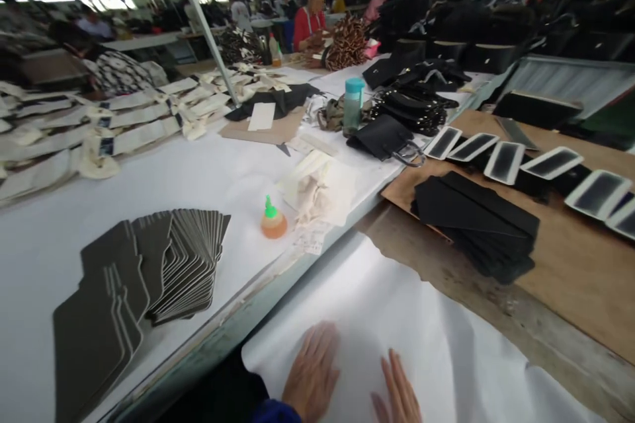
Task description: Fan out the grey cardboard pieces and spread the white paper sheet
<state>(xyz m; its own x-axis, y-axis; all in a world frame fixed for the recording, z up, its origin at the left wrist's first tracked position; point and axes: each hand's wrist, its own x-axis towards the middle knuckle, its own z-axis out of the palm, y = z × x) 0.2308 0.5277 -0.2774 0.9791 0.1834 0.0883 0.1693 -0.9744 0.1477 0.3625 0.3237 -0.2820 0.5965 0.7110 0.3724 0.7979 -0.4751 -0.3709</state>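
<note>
Hands lie flat at the bottom of the head view. The left hand rests palm down on a white sheet, fingers spread and gripping nothing; a blue sleeve cuff shows at its wrist. The right hand lies just beside it on the same sheet, also open and flat, with fingers pointing away from the person. The sheet covers the near part of the work surface, from the bottom edge up toward a bare worn patch of bench, and it is creased along its right side.

To the left, a long white table runs away from the camera. A fanned stack of dark grey card pieces lies on its near end. Further along stands a small orange bottle with a green nozzle, near a crumpled cream cloth. A teal-capped drink bottle stands upright beyond that, just beside a black handbag.

To the right, a brown board carries a pile of black flat pieces and a row of white-rimmed dark panels overlapping one another. At the far end of the table sits a person in a red top, well apart from the hands.
</note>
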